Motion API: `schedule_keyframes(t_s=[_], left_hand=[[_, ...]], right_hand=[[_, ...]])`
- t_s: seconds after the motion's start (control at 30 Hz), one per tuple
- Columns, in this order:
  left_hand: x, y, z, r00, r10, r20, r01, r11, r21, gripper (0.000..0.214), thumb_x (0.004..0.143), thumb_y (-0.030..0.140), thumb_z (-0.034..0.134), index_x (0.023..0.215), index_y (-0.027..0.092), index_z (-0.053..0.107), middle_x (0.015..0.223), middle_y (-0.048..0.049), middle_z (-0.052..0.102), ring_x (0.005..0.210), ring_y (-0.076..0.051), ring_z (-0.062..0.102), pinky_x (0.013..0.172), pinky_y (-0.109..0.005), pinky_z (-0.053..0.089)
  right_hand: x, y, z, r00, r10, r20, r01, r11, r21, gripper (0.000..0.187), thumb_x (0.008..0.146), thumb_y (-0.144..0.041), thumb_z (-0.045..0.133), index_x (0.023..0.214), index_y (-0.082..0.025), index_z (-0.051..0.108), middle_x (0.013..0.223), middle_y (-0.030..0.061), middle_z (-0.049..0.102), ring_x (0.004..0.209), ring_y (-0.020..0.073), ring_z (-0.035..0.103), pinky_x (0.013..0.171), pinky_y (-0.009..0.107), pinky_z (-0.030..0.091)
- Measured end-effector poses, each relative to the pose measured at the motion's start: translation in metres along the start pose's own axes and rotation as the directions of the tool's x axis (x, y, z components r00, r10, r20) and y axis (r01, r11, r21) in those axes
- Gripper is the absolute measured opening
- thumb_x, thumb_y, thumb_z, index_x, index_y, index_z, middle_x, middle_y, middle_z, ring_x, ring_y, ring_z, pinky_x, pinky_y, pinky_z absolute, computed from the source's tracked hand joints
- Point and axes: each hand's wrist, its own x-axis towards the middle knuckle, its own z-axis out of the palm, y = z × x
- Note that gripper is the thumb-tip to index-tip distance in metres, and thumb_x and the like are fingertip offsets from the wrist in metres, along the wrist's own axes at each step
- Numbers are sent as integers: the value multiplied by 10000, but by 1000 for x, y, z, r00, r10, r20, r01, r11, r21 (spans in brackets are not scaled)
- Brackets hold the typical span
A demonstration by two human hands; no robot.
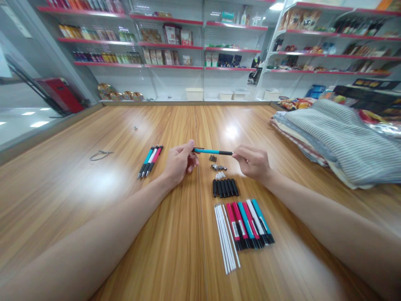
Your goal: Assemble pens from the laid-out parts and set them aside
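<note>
A blue ballpoint pen (211, 151) with a black grip is stretched level between my two hands, above the table. My left hand (181, 161) is closed on its clip end, while the fingers of my right hand (252, 161) pinch the tip end. Below the pen lie small springs (213, 158), metal pen tips (218, 167), small white pieces (220, 175) and a row of black grips (225, 188). Closer to me are white ink refills (225, 238) beside pen barrels (250, 223) in pink, blue and white. Left of my left hand rest three whole pens (150, 161).
A thin looped cord (100, 155) and a tiny object (135, 128) lie on the left of the wooden table (169, 259). Folded striped cloth (338, 138) is piled at the right. Shelves of goods (172, 44) stand beyond the far edge.
</note>
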Motion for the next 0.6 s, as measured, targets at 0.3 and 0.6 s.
schedule_keyframes(t_s=[0.3, 0.6], left_hand=[[1, -1, -4, 998, 26, 55, -22, 998, -65, 246, 825, 371, 647, 813, 128, 612, 586, -12, 593, 403, -68, 489, 367, -176, 331], [-3, -1, 0, 975, 222, 1, -222, 975, 8, 301, 793, 299, 696, 1032, 163, 576, 741, -11, 624, 536, -110, 619, 522, -237, 513]], right_hand=[[0, -1, 1, 998, -60, 19, 62, 994, -88, 131, 905, -216, 537, 844, -192, 650, 823, 32, 680, 744, 127, 595, 669, 252, 407], [1, -9, 2, 997, 78, 20, -79, 996, 46, 204, 912, -227, 522, 759, -159, 639, 721, 33, 633, 661, 107, 559, 604, 234, 374]])
